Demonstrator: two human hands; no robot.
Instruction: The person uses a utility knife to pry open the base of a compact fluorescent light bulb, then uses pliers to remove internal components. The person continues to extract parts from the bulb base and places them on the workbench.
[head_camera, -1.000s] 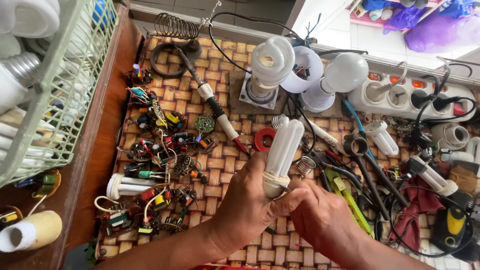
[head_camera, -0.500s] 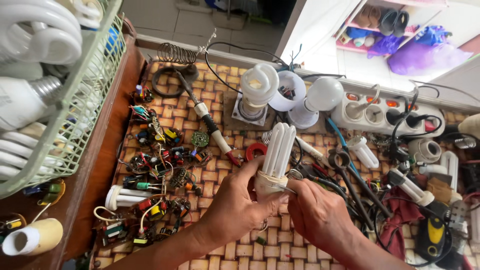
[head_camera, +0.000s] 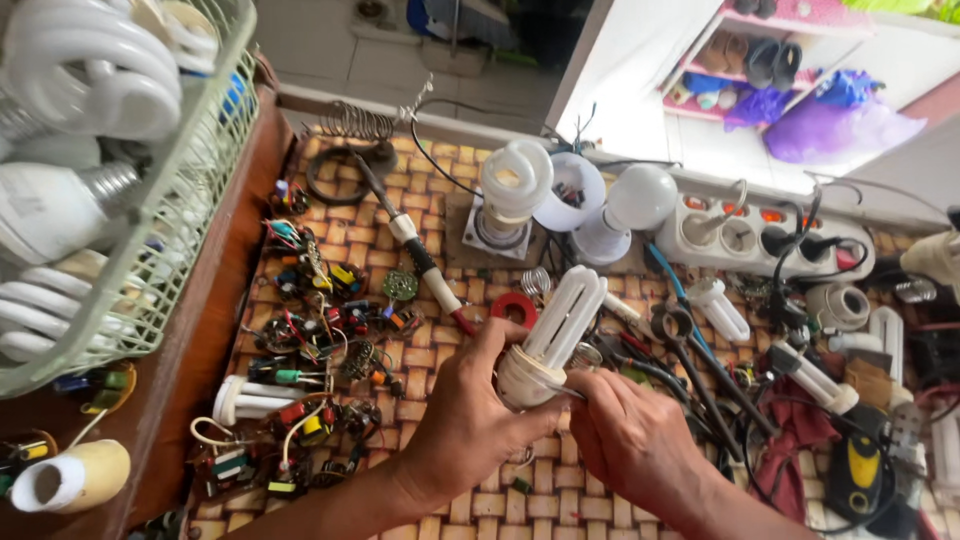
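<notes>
Head view: my left hand (head_camera: 470, 420) grips the base of a white tube lamp (head_camera: 552, 335), tubes tilted up and away; my right hand (head_camera: 625, 430) pinches at that base. Just beyond lies a soldering iron (head_camera: 420, 255), farther off a power strip (head_camera: 765, 235).

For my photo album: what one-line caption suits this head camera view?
Two hands, left hand and right hand, hold a white tube lamp above a woven mat strewn with small parts.

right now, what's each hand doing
left hand: closed around the base of the tube lamp
right hand: fingers pinched at the lamp base; what they hold cannot be told
</notes>
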